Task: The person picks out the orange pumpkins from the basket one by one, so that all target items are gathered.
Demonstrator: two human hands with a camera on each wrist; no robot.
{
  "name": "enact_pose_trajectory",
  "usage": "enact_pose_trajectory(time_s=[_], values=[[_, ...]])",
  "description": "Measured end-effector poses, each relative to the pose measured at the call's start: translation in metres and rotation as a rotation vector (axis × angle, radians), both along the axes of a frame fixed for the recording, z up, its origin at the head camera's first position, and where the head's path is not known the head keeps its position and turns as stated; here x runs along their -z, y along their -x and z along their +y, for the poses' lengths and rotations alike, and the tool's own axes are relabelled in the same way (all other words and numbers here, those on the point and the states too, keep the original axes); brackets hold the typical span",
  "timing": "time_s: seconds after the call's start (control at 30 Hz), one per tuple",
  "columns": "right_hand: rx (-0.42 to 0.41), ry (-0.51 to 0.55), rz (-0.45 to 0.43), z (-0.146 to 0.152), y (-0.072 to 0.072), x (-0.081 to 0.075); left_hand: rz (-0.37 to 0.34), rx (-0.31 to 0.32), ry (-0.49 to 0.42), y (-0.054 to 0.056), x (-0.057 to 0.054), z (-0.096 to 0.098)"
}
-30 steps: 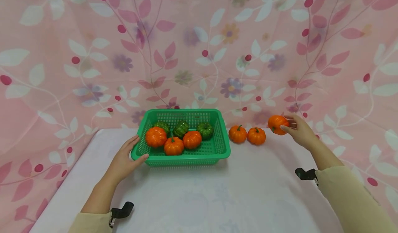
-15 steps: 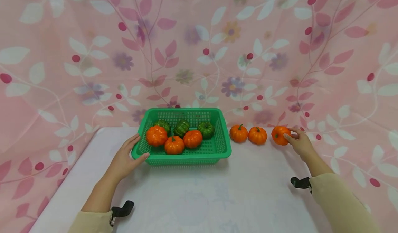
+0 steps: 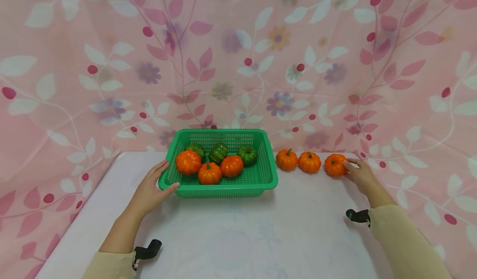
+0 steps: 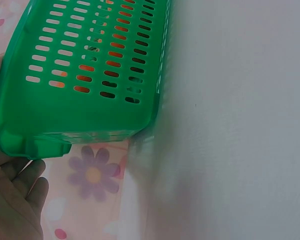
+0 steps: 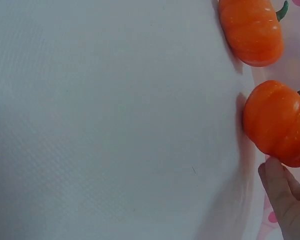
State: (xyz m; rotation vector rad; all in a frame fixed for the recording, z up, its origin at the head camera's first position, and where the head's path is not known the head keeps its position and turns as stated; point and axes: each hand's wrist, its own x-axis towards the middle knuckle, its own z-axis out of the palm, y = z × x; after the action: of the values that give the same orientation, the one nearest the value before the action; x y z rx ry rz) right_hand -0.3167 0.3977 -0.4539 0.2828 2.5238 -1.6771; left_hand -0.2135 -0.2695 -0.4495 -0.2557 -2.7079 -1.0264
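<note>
In the head view, a green plastic basket (image 3: 223, 189) holds orange pumpkins, among them a front one (image 3: 209, 174), and dark green pumpkins, one at the right (image 3: 247, 155). My left hand (image 3: 150, 192) rests at its left front corner, thumb along the front rim and fingers by the left side. The left wrist view shows those fingers (image 4: 32, 180) extended beside the basket's corner. To the right, an orange pumpkin (image 3: 334, 165) sits on the table. My right hand (image 3: 361, 175) is at its right side, straight fingertips right at its skin, as the right wrist view also shows.
Between the basket and the right hand stand two more orange pumpkins, one nearer the basket (image 3: 286, 160) and one in the middle (image 3: 309, 162). A white cloth (image 3: 238, 233) covers the table. Behind it hangs a pink floral curtain (image 3: 231, 84).
My right hand has lowered the orange pumpkin to the table, at the end of the row, and its fingers have eased back to the pumpkin's right edge. The left hand stays at the basket.
</note>
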Motion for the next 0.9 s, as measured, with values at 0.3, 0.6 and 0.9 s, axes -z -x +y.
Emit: enact_pose_trajectory(time_s=[0.3,0.6,0.9], values=[[0.027,-0.286,0.153,0.0023,0.0006,-0.0024,-0.002,0.001,-0.007,0.0009,0.0014,-0.0002],[-0.037,-0.385,0.133,0.0023,-0.0006,-0.0055,-0.011,0.000,-0.010,-0.0011,-0.0019,0.0009],[-0.071,-0.397,0.102,-0.0007,0.0024,0.0004,-0.005,-0.003,-0.009,-0.0020,-0.0023,0.0010]])
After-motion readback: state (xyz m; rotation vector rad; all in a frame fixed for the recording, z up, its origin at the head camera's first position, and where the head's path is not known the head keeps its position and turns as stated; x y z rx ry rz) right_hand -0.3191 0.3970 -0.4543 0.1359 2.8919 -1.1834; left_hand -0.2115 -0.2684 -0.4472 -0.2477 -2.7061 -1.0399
